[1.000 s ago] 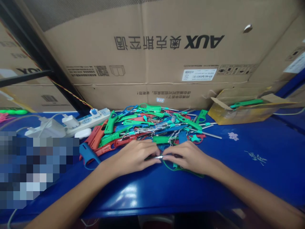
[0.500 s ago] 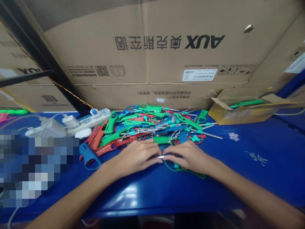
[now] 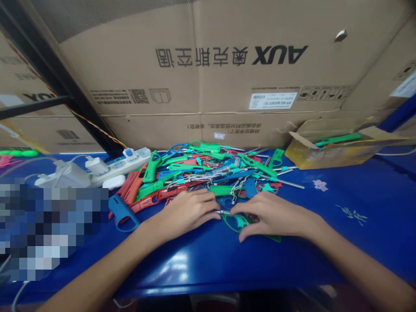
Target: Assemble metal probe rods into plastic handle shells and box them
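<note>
My left hand [image 3: 191,213] is closed in a pinch on a thin metal tube [image 3: 224,212], whose tip points right between my hands. My right hand [image 3: 268,214] is open, thumb spread from the fingers. Its index fingertip is at the tube's far end; I cannot tell whether it touches. Beneath my right hand lies a green lighter casing [image 3: 230,223] with a teal trigger piece [image 3: 241,222], partly covered. Behind my hands is a pile of lighter parts: green casings [image 3: 219,190], red casings [image 3: 159,195], metal tubes and thin white wires [image 3: 237,186].
To the left, a blue casing [image 3: 121,212] lies near a white power strip [image 3: 121,162] with plugged-in adapters. An open carton [image 3: 341,156] holding green lighters stands at the back right. A large cardboard sheet [image 3: 208,78] rises behind the blue table [image 3: 195,264].
My right hand has moved slightly right and its thumb has come away from the tube, opening downward. My left hand keeps its pinch in about the same place.
</note>
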### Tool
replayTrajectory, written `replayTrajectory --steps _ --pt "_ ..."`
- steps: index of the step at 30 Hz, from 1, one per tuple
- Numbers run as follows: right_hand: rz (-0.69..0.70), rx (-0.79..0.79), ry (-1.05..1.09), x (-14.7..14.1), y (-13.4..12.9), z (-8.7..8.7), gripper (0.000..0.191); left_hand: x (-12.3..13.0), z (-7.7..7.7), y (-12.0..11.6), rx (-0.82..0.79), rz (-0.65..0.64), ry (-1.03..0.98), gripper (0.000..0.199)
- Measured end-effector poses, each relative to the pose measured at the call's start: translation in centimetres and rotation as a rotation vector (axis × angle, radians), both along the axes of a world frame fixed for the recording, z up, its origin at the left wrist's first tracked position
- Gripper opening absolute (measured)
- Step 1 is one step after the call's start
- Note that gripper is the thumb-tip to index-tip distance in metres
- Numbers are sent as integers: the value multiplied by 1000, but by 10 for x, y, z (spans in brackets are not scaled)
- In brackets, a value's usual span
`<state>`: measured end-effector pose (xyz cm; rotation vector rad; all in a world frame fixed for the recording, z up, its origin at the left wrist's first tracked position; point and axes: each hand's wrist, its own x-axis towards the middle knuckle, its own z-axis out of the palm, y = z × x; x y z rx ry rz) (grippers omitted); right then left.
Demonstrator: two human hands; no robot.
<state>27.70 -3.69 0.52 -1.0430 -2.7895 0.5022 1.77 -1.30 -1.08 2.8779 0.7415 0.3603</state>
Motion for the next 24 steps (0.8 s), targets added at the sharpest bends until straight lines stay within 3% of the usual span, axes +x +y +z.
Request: replayTrajectory --steps 5,12,24 --pt "18 -25 -14 -1 1 -2 40 -1 -1 1 4 1 -1 28" --pt "114 -189 89 0 3 1 20 -1 -2 1 -4 -1 12 26" --pt "97 -248 103 1 3 2 17 -1 4 -1 -48 -17 18 25"
